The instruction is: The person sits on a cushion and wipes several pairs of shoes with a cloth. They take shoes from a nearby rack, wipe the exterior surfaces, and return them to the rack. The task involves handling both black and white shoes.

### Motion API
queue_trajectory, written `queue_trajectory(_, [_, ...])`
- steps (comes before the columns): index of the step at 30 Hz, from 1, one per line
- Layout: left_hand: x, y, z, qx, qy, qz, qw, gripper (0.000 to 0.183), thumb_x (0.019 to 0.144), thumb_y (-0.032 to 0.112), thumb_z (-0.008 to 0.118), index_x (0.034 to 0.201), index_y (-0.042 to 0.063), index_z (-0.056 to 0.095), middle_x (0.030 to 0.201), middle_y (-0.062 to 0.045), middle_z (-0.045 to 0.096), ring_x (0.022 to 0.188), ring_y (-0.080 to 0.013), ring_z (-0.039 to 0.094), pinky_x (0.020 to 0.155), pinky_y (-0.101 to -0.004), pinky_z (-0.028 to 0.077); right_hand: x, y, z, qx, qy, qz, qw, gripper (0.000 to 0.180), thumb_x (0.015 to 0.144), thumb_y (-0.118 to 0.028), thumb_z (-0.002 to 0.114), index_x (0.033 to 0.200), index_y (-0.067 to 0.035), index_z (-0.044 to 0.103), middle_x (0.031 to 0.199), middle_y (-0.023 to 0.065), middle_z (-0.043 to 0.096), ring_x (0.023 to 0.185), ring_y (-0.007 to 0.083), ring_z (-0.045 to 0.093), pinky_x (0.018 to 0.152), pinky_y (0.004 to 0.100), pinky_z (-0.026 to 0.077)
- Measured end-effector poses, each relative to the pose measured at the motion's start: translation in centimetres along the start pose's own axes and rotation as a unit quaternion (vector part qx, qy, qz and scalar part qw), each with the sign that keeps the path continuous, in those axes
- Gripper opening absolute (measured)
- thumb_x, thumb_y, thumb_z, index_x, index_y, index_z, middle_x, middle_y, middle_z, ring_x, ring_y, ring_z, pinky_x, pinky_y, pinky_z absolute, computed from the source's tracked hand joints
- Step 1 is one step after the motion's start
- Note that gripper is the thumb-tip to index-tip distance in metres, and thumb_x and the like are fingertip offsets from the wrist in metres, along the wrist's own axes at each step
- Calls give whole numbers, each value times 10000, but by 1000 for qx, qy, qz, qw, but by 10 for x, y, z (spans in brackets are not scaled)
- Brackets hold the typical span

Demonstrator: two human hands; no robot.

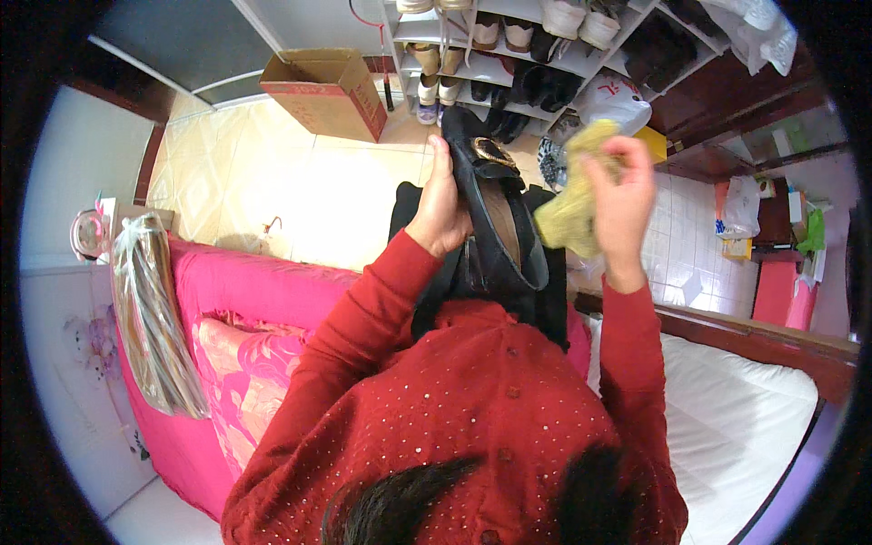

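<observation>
A black shoe (482,218) with a gold-coloured buckle on its front is held up by my left hand (441,208), its toe pointing away from me and its opening facing up. The fingers of that hand are partly hidden behind the shoe's side. To the right, my right hand (623,197) grips a yellow cloth (575,197), somewhat blurred. The cloth's lower left corner is close to the shoe's edge; whether they touch I cannot tell. Black clothing on my lap shows beneath the shoe.
A shoe rack (490,68) holding several pairs stands ahead, beside an open cardboard box (327,95) on the tiled floor. Around me are a pink-covered bed (266,262), plastic-wrapped material (153,313) at left and white bedding (736,409) at right. A white plastic bag (613,105) lies near the rack.
</observation>
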State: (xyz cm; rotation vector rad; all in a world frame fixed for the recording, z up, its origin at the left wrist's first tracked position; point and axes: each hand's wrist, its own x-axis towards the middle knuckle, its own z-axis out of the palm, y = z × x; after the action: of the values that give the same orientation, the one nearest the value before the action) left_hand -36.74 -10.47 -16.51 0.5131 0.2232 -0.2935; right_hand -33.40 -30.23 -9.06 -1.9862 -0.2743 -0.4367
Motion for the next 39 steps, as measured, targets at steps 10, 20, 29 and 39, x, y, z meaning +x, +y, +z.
queue_trajectory(10, [0, 12, 3, 84, 66, 49, 993, 741, 916, 683, 280, 1214, 47, 518, 1039, -104, 634, 940, -223, 623, 880, -371, 494, -40, -30, 0, 129, -433, 63, 890, 386, 839, -64, 579, 1206, 54, 564, 1191, 199, 599, 1084, 279, 600, 961, 307, 443])
queue_trajectory(20, [-5, -6, 15, 109, 49, 35, 992, 664, 927, 669, 305, 1116, 90, 570, 917, -35, 604, 839, -148, 577, 784, -312, 485, -64, 8, 47, 173, -310, -5, 935, 414, 924, -80, 496, 1314, 54, 471, 1081, 138, 611, 1006, 197, 569, 894, 312, 423])
queue_trajectory(29, [-22, 11, 27, 245, 173, -38, 953, 878, 838, 799, 269, 1201, 52, 555, 1054, -86, 614, 907, -178, 586, 840, -308, 474, -41, -1, 69, 243, -401, 126, 874, 688, 1002, -518, 300, 1273, 99, 440, 1199, 154, 584, 1158, 217, 526, 997, 319, 373])
queue_trajectory(39, [-11, 19, 2, 321, 90, 108, 937, 702, 953, 633, 268, 1228, 25, 488, 1079, -73, 573, 954, -158, 550, 869, -286, 443, -40, -22, 56, 97, -372, -35, 923, 632, 926, -575, 454, 1076, 34, 532, 949, 191, 568, 876, 292, 544, 812, 379, 425])
